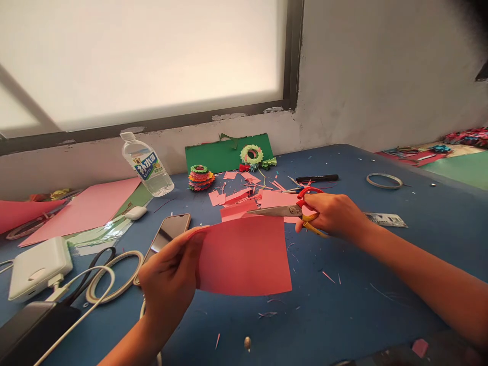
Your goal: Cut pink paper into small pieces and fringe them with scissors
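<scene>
My left hand (170, 274) pinches the left edge of a sheet of pink paper (244, 256), held up above the blue table. In my right hand (333, 216) is a pair of scissors (280, 210) with red and yellow handles, my fingers through the loops. The blades point left along the sheet's top edge; whether they are parted is hard to tell. Just behind lie cut pink paper pieces (236, 197) and thin strips. A smartphone (171, 229) rests beside my left hand, partly covered by it.
A water bottle (147, 165) leans near the wall. Folded paper ornaments (201, 179) and a green card (213, 155) stand at the back. A black pen (317, 178) and a tape roll (384, 181) lie right. Left are a white power bank (40, 267), cables, and pink sheets (87, 208).
</scene>
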A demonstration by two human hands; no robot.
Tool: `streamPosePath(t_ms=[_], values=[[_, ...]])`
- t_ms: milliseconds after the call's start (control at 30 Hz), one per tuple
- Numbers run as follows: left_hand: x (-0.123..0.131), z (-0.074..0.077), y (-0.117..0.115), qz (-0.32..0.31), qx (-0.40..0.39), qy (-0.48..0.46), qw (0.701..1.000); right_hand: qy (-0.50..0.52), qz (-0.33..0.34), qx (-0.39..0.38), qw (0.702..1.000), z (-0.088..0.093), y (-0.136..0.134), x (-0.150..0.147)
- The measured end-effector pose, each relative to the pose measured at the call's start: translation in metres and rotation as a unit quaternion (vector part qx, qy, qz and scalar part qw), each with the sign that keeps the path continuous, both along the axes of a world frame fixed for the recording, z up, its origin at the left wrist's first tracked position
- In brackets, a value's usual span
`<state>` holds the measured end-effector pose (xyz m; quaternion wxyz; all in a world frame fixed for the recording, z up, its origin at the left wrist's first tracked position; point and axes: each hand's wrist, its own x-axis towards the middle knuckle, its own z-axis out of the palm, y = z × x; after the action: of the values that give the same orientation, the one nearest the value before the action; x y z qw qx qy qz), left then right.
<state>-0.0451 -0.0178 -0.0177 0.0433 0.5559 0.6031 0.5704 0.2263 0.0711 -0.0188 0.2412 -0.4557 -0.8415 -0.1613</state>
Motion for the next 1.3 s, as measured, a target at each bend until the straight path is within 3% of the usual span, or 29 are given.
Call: streamPosePath(t_ms=[133,400,1033,1100,1167,1233,1300], values=[[-0.003,-0.002,0.001,0.023,0.0,0.012,1.0,0.007,0.002,0.024,1.0,0.0,0.001,0.001],[-0.006,-0.003,0.001,0.0,0.015,0.032,0.999,-0.017,0.007,0.043,0.999,0.001,0.003,0.004],[-0.004,0.002,0.002,0.013,0.002,0.01,1.0,0.007,0.002,0.035,0.999,-0.001,0.003,0.004],[-0.005,0.004,0.006,0.008,-0.034,-0.004,0.999,0.024,-0.018,0.007,1.0,-0.001,0.005,0.004],[-0.007,0.005,0.011,-0.037,-0.121,-0.02,0.992,0.04,-0.046,-0.042,0.997,-0.001,0.008,0.004],[-0.008,0.004,0.017,-0.132,-0.245,-0.034,0.96,0.049,-0.082,-0.097,0.991,-0.002,0.013,0.006],[-0.009,0.0,0.021,-0.23,-0.347,-0.021,0.909,0.043,-0.117,-0.145,0.982,-0.005,0.018,0.009]])
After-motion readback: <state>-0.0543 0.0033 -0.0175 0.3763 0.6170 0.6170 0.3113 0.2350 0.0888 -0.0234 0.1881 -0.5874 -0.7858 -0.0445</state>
